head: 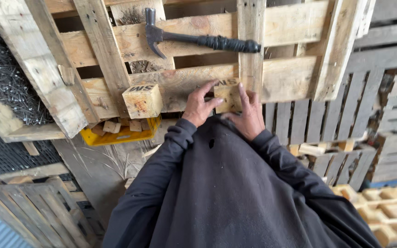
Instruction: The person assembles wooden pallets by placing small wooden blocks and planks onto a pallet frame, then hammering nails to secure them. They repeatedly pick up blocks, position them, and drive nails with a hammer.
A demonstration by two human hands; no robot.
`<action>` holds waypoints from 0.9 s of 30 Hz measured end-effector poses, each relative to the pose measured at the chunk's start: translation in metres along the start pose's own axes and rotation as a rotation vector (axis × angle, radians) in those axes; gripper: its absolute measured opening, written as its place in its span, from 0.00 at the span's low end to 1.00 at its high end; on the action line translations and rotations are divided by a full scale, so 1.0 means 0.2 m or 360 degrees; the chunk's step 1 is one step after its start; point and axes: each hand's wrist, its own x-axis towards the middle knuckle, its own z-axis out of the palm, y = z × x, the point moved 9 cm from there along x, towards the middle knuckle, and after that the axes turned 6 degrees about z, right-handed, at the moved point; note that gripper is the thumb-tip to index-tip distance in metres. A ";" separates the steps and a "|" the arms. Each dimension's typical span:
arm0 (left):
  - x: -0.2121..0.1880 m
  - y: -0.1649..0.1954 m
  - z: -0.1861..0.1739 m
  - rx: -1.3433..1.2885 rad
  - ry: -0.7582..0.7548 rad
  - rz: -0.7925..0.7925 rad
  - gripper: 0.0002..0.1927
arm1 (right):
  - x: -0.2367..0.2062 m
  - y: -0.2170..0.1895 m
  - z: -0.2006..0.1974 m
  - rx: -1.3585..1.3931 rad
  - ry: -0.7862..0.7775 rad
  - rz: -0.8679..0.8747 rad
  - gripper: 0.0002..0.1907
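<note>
Dark hooded garment, bare hands

A loose charcoal-black sweatshirt is worn, its soft fabric creased in long folds down the front. Both sleeves are gathered into ribbed cuffs at the wrists. A small hole is seen in the cloth near the chest. The left hand (197, 109) and right hand (249, 117) are left ungloved.

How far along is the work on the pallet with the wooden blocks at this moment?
Looks done: one wooden block already sits on the edge board of the pallet; whether it is nailed cannot be seen. In hand: the left hand and right hand set a second block on the same board. Left: the hammer lies untouched on the pallet, and spare blocks wait in the yellow tray.
</note>
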 end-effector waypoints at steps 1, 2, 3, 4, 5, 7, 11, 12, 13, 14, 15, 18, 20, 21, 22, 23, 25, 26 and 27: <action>0.01 0.01 -0.01 0.0025 0.0014 -0.0056 0.32 | 0.02 -0.03 -0.02 0.0016 -0.0028 -0.0062 0.59; 0.02 0.04 -0.03 0.0050 0.0047 -0.0015 0.36 | 0.05 -0.05 -0.05 -0.0007 -0.0023 -0.0095 0.54; 0.02 0.08 -0.05 0.0078 0.0084 0.0027 0.39 | 0.09 -0.09 -0.08 -0.0028 -0.0018 -0.0134 0.49; 0.03 0.10 -0.08 0.0094 0.0116 0.0048 0.43 | 0.14 -0.12 -0.11 -0.0054 -0.0029 -0.0157 0.44; 0.02 0.12 -0.17 0.0080 0.0352 0.0081 0.39 | 0.20 -0.17 -0.15 -0.0024 -0.0025 -0.0216 0.39; 0.02 0.15 -0.37 0.0079 0.0811 0.0195 0.32 | 0.40 -0.29 -0.21 0.0050 0.0031 -0.0344 0.31; 0.12 0.10 -0.80 0.0503 0.1541 0.0229 0.23 | 0.89 -0.53 -0.24 0.0094 -0.0006 -0.0490 0.23; 0.18 0.11 -0.90 0.0702 0.1659 0.0287 0.22 | 0.98 -0.65 -0.27 -0.0007 0.0128 -0.0775 0.23; 0.24 0.08 -1.02 0.0769 0.1737 0.0208 0.24 | 1.13 -0.72 -0.26 0.0019 0.0127 -0.0793 0.25; 0.28 0.05 -1.12 0.0830 0.1801 0.0112 0.26 | 1.25 -0.77 -0.24 0.0043 0.0116 -0.0795 0.28; 0.30 0.06 -1.21 0.0952 0.1893 0.0102 0.24 | 1.37 -0.79 -0.25 0.0189 0.0088 -0.0699 0.29; 0.33 0.04 -1.48 0.1135 0.2056 -0.0160 0.18 | 1.62 -0.81 -0.25 0.0336 0.0081 -0.0473 0.35; 0.35 -0.09 -1.61 0.1011 0.1972 -0.0676 0.18 | 1.73 -0.83 -0.26 0.0358 0.0104 -0.0412 0.39; 0.35 -0.08 -1.65 0.1032 0.1977 -0.0645 0.17 | 1.77 -0.84 -0.27 0.0379 0.0114 -0.0406 0.41; 0.35 -0.08 -1.68 0.1055 0.1981 -0.0608 0.16 | 1.81 -0.86 -0.28 0.0401 0.0131 -0.0400 0.42; 0.37 -0.07 -1.71 0.1078 0.1982 -0.0566 0.16 | 1.84 -0.89 -0.28 0.0428 0.0140 -0.0434 0.43; 0.36 -0.07 -1.73 0.1121 0.2035 -0.0573 0.16 | 1.90 -0.96 -0.28 0.0484 0.0163 -0.0495 0.46; 0.36 -0.07 -1.74 0.1145 0.2059 -0.0575 0.16 | 1.93 -0.99 -0.25 0.0386 0.0207 -0.0508 0.48; 0.37 -0.07 -1.75 0.1127 0.2028 -0.0601 0.17 | 1.97 -1.03 -0.22 0.0285 0.0235 -0.0513 0.50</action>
